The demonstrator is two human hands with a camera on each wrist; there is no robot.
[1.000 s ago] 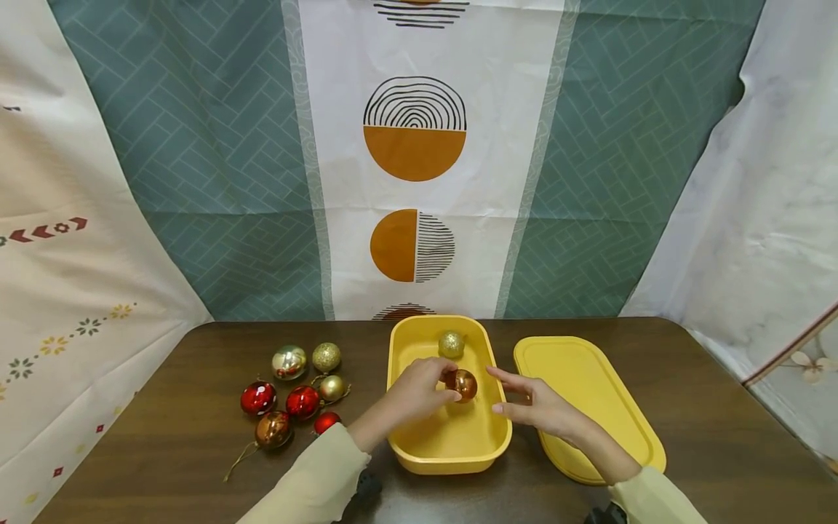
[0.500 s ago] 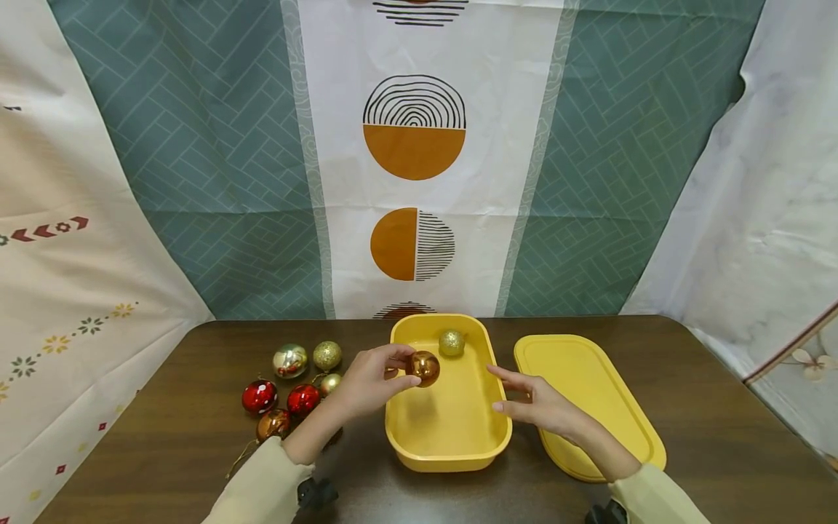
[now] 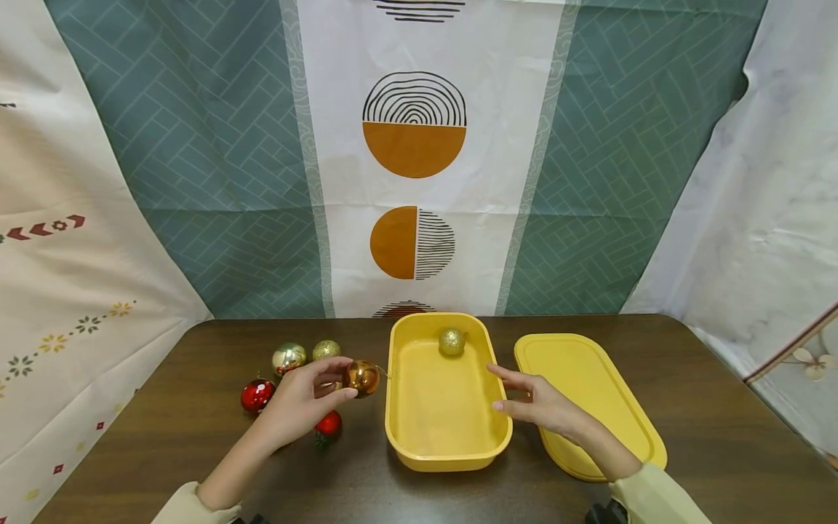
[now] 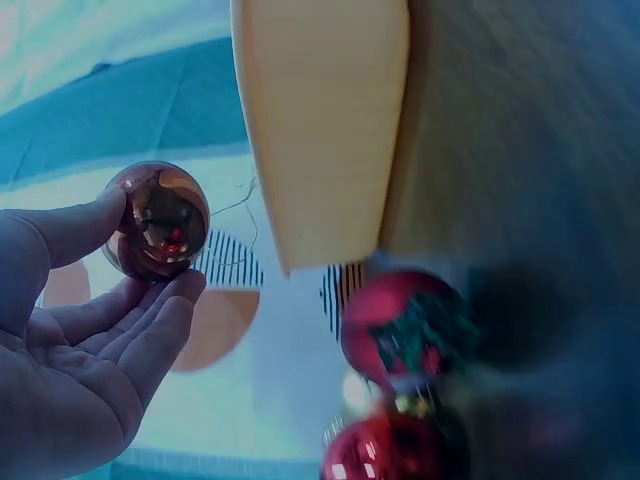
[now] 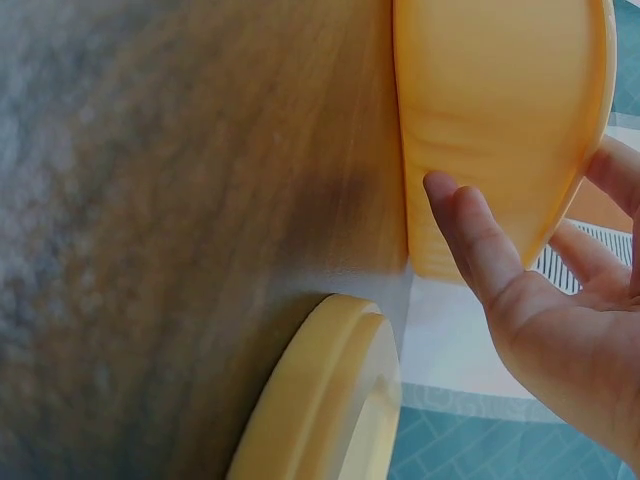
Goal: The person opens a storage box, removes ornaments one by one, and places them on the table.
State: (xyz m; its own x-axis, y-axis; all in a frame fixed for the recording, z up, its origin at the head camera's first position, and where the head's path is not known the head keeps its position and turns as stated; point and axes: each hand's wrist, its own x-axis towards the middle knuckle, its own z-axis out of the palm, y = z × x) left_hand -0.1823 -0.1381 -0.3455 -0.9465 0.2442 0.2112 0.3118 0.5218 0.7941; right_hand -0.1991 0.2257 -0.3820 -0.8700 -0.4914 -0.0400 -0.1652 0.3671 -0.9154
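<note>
My left hand point(image 3: 297, 404) pinches a shiny copper Christmas bauble point(image 3: 362, 378) between thumb and fingers, left of the yellow box point(image 3: 396, 437). A thin string trails from the bauble toward the box's left rim; the left wrist view shows the copper ball point(image 4: 160, 220) held up above the table. Inside the box, near its far end, lies a gold glitter bauble point(image 3: 452, 342). My right hand point(image 3: 546, 407) is at the box's right rim with fingers extended; in the right wrist view its fingers point(image 5: 490, 240) lie along the outer wall.
Left of the box sit several baubles: a shiny pale gold one point(image 3: 289, 358), a gold glitter one point(image 3: 325, 350), a red one point(image 3: 257, 395) and a red one with green trim point(image 3: 329, 424). My left hand hides others. A yellow lid point(image 3: 589, 393) lies right of the box.
My left hand has lifted the copper bauble out of the box and carried it left, over the table near the other baubles. The right hand stays at the rim.
</note>
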